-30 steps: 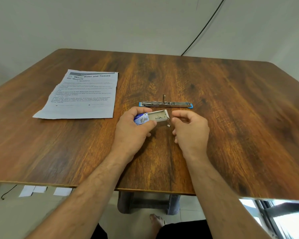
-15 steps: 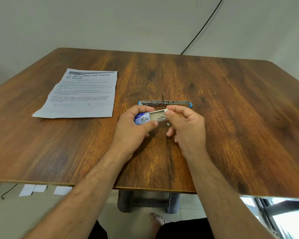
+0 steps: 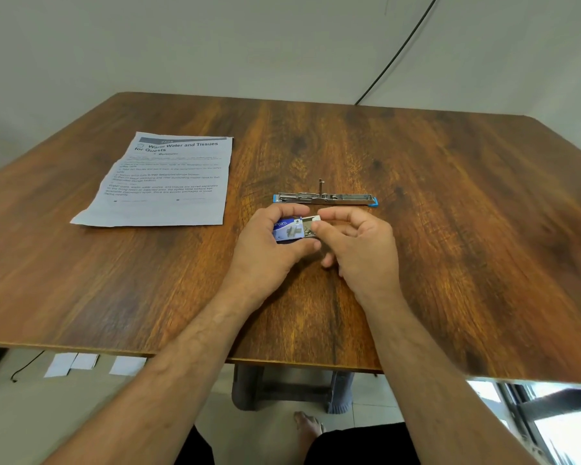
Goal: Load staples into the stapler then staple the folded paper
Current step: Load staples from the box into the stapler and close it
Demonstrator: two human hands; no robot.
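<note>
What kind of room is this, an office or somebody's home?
Probably a plain room at home, though I can't be sure. A bare foot shows on the tiled floor under a wood-grain table, and the walls are bare but for a black cable. The printed sheet gives guest-service instructions.

Left hand gripped small blue cardboard staple box, right hand pinching its open tray end; opened metal stapler lay just beyond, printed paper sheet far left on wooden table.

We see soft even daylight, glare at window bottom right, faint shadows under hands, wide-angle bowing of desk edges, slight blur.
</note>
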